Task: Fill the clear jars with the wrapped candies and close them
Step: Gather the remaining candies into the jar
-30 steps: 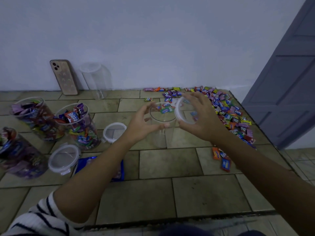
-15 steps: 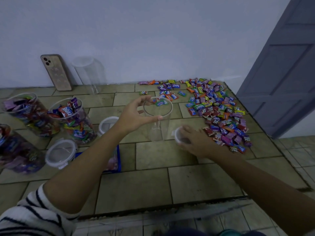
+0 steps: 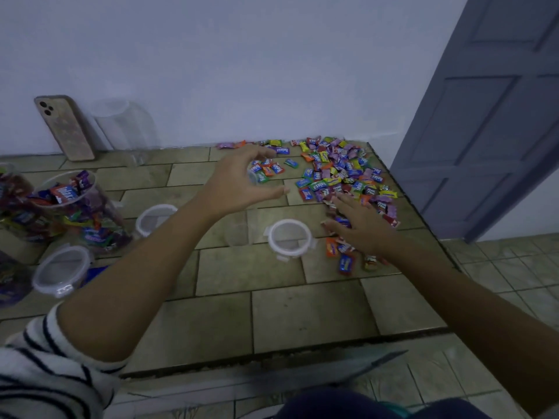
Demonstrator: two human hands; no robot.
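On the tiled ledge (image 3: 302,309), near its middle: an empty jar (image 3: 239,234), upright and lidless, so clear as to be faint. Curled round its rim, the left hand (image 3: 239,182), thumb on the near side, fingers on the far side. Just right of the jar, flat on the tiles, a white-rimmed lid (image 3: 289,238). Right of that lid, the right hand (image 3: 360,228), palm down, fingers straight and spread, resting on the near edge of the candies (image 3: 338,173) and grasping nothing. Candies strewn from there back to the wall in the far right corner. At the left edge, filled jars (image 3: 81,213), uncovered, with spare lids (image 3: 154,217) lying beside them. Against the wall, a leaning phone (image 3: 65,128) and a second empty jar (image 3: 121,125). At right, a grey door (image 3: 484,116).
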